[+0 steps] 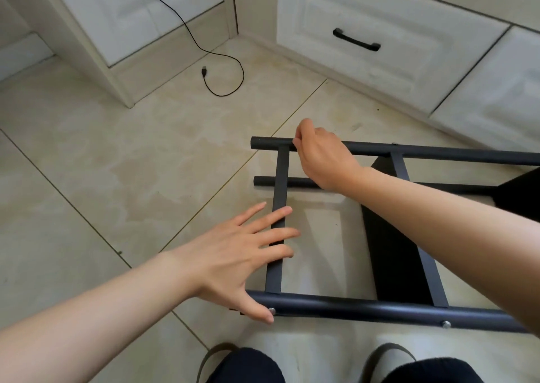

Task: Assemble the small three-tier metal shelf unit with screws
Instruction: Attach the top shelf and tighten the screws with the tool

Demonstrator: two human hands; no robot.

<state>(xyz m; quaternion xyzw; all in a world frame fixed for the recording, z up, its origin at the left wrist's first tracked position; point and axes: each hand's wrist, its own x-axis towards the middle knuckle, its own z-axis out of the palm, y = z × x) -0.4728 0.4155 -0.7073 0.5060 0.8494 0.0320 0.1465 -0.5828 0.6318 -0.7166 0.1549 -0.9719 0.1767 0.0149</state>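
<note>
Shelf frame [344, 306] lies on its side on the tiled floor [122, 154], dark metal, in front of the person's knees [251, 365]. Near tube [380, 312] runs left to right along the bottom, far tube [423, 151] above it, a third tube [295, 182] lower down behind, partly hidden. Flat crossbar [277, 222] joins near and far tubes at the left end; second crossbar [420, 236] to the right, with a dark shelf panel [391, 254] beside it.

Left hand [233, 254] is flat with fingers [277, 213] spread, straight, lying across the left crossbar; thumb reaches down to the near tube right by a screw [271, 311]. Second screw [446, 324] further right on the same tube.

Right hand [324, 154] is on the far tube near its left end, fingers curled and pinching at the tube top; cannot tell if something small is held there. Another screw head [394, 143] shows on the far tube to the right of that hand.

Black USB cable [222, 61] trails on the floor by the white cabinets [365, 31], well apart from the frame.
</note>
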